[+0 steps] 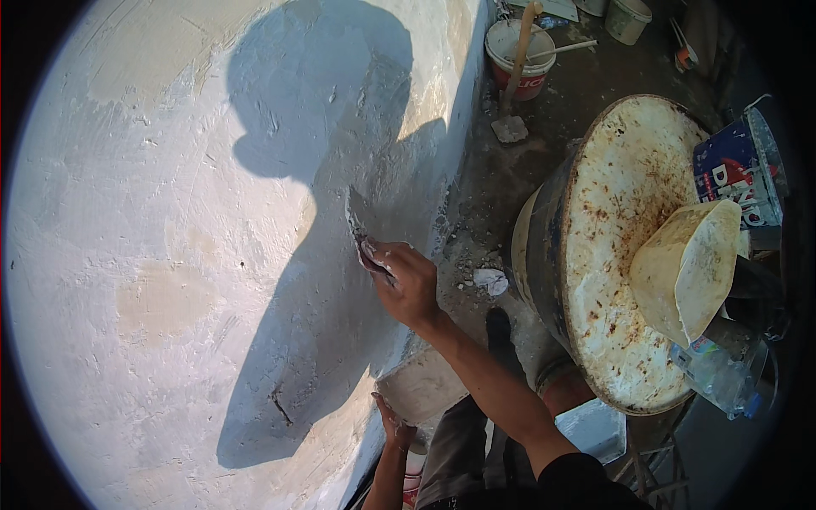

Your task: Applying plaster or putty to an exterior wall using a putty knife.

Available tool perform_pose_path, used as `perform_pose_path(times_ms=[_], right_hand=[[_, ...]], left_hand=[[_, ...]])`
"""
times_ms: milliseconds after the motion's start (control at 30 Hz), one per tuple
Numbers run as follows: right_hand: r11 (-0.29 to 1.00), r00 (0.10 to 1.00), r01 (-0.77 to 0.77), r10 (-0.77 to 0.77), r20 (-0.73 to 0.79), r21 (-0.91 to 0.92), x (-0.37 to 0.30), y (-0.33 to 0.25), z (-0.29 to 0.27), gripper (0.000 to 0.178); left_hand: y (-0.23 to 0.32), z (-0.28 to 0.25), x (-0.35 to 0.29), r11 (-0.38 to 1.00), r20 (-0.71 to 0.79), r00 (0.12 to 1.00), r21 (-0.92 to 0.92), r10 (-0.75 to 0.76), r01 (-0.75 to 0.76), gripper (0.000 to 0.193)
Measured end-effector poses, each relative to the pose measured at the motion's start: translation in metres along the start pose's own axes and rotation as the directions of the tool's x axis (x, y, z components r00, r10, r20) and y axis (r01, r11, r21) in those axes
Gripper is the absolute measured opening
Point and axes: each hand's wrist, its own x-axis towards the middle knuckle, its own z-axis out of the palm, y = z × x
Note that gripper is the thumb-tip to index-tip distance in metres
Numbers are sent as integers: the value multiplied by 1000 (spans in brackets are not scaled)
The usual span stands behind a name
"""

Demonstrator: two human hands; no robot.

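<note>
My right hand (405, 280) is closed around the handle of a putty knife (358, 214). The knife's thin blade points up and away, against or very close to the white plastered wall (183, 212); whether it touches is hard to tell. White paste is smeared on the knife and my fingers. Lower down, my left hand (394, 425) grips the left side of a rectangular, plaster-smeared tub (422, 388), held beside the wall below my right forearm. Its inside is coated in pale grey. My shadow darkens the middle of the wall.
Right of me stands a drum (612, 255) with a rust-stained top, bearing a yellowish cut container (687, 268), a clear plastic bottle (716, 378) and a blue bucket (738, 170). A white-and-red bucket (518, 72) sits beyond, near a wooden-handled tool (517, 59). Rubble (490, 280) litters the floor.
</note>
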Motion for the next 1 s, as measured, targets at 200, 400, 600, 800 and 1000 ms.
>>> perform_pose_path(times_ms=[200, 400, 600, 800, 1000], right_hand=[[991, 982, -135, 131, -135, -25, 15, 7, -35, 15], [998, 962, -27, 11, -273, -57, 84, 93, -35, 19], [989, 994, 100, -96, -47, 112, 53, 84, -13, 30], [974, 990, 23, -53, 131, 227, -1, 44, -13, 41], [991, 985, 42, -61, 159, 125, -25, 10, -33, 41]], left_hand=[[0, -5, 4, 999, -59, 998, -40, -28, 25, 76], [3, -3, 0, 999, -2, 999, 10, 39, -39, 76], [0, -19, 3, 996, -31, 999, -79, -29, 27, 74], [-5, -18, 6, 992, -36, 996, -100, -81, 77, 74], [-5, -2, 2, 999, -24, 999, 17, -27, 28, 74]])
